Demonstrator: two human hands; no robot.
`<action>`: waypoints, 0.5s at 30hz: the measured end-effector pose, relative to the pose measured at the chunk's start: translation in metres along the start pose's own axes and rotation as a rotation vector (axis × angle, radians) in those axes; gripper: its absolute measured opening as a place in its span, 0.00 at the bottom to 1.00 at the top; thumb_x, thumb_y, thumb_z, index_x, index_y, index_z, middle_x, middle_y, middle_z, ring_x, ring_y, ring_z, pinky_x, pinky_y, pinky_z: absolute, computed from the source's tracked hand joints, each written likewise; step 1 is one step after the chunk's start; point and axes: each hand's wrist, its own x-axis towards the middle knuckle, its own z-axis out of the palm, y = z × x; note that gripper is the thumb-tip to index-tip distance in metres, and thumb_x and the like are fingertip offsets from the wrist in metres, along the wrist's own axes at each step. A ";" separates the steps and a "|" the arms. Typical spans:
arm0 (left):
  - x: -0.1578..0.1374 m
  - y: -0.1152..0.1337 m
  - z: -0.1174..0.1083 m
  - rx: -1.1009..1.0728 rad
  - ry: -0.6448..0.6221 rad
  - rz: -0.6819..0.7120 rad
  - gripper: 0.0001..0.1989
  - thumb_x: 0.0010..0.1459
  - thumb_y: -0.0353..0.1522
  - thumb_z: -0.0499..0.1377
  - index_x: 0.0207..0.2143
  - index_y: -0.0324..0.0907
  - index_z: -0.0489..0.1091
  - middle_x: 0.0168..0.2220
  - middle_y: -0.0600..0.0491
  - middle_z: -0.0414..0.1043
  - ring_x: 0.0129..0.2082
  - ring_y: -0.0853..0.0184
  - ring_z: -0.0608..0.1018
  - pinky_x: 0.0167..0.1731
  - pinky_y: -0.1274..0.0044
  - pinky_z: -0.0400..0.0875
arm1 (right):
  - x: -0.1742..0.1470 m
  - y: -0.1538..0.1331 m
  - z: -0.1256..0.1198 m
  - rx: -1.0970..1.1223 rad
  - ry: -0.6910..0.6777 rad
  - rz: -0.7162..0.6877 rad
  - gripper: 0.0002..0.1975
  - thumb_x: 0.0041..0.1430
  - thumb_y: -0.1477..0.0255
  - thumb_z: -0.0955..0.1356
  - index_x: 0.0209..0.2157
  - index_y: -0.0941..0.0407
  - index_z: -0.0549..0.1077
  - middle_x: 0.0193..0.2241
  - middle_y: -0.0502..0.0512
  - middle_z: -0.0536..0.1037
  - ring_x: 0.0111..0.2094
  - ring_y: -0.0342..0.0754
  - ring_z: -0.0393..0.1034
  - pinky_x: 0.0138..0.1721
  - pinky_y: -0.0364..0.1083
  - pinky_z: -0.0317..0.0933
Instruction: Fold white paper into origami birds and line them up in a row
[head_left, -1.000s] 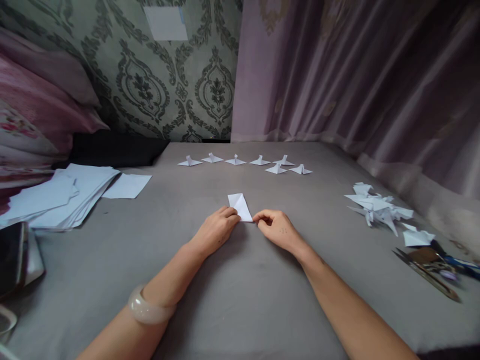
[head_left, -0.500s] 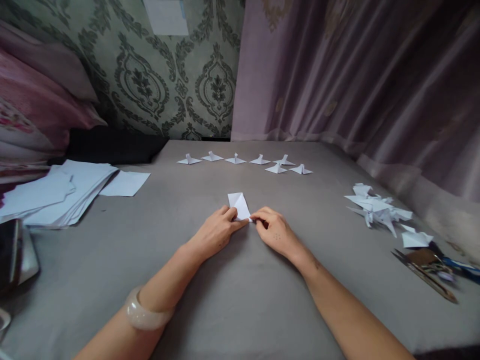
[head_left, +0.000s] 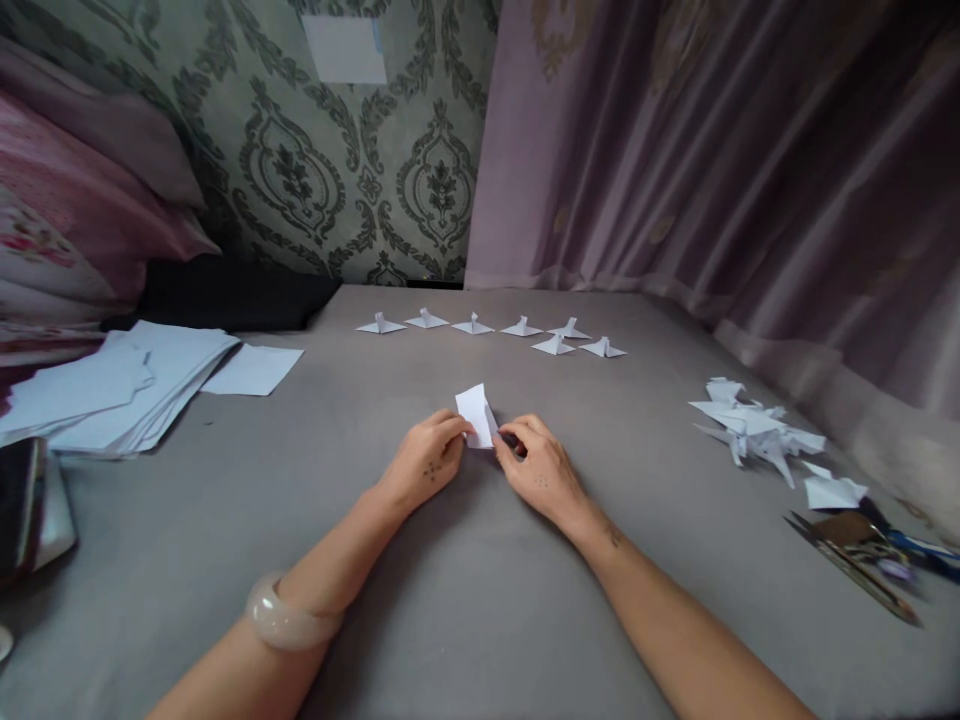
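Observation:
A small folded piece of white paper (head_left: 476, 415) is held up between my two hands, near the middle of the grey cloth surface (head_left: 480, 560). My left hand (head_left: 427, 455) pinches its lower left edge between thumb and fingers. At the lower right corner my right hand (head_left: 540, 465) grips it the same way, fingers curled. The paper is tilted, and a crease shows along its right side. Beyond it stands a loose row of several folded white paper figures (head_left: 474, 325), each with a flat base and a raised middle.
Stacked white paper sheets (head_left: 142, 390) lie at the left, with a single sheet (head_left: 255, 370) beside them and a dark phone-like object (head_left: 21, 505) nearer. On the right are a heap of folded paper pieces (head_left: 757, 425) and scissors (head_left: 855, 570). A curtain (head_left: 675, 150) hangs behind.
The folded paper has been lifted and tilted off the cloth. My left hand has gone from pressing on it with an extended finger to pinching its edge.

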 end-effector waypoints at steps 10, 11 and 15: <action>0.000 0.003 0.003 0.006 -0.012 -0.006 0.13 0.58 0.24 0.49 0.36 0.42 0.71 0.36 0.51 0.71 0.33 0.69 0.75 0.35 0.77 0.69 | 0.001 -0.012 0.002 0.063 0.015 -0.025 0.09 0.60 0.66 0.63 0.33 0.55 0.72 0.31 0.53 0.72 0.27 0.43 0.66 0.34 0.42 0.62; 0.000 0.003 0.003 0.009 0.006 -0.009 0.13 0.58 0.24 0.48 0.37 0.42 0.71 0.37 0.50 0.71 0.33 0.70 0.74 0.35 0.77 0.69 | 0.001 -0.010 0.005 0.056 0.028 -0.030 0.08 0.59 0.67 0.64 0.33 0.55 0.73 0.31 0.52 0.73 0.27 0.43 0.66 0.33 0.42 0.61; 0.001 0.008 0.000 0.132 0.273 -0.021 0.21 0.56 0.25 0.51 0.53 0.40 0.60 0.49 0.43 0.62 0.43 0.64 0.71 0.42 0.72 0.68 | 0.002 -0.005 0.008 0.042 0.076 -0.116 0.08 0.60 0.72 0.63 0.36 0.54 0.74 0.34 0.53 0.74 0.31 0.44 0.69 0.35 0.41 0.61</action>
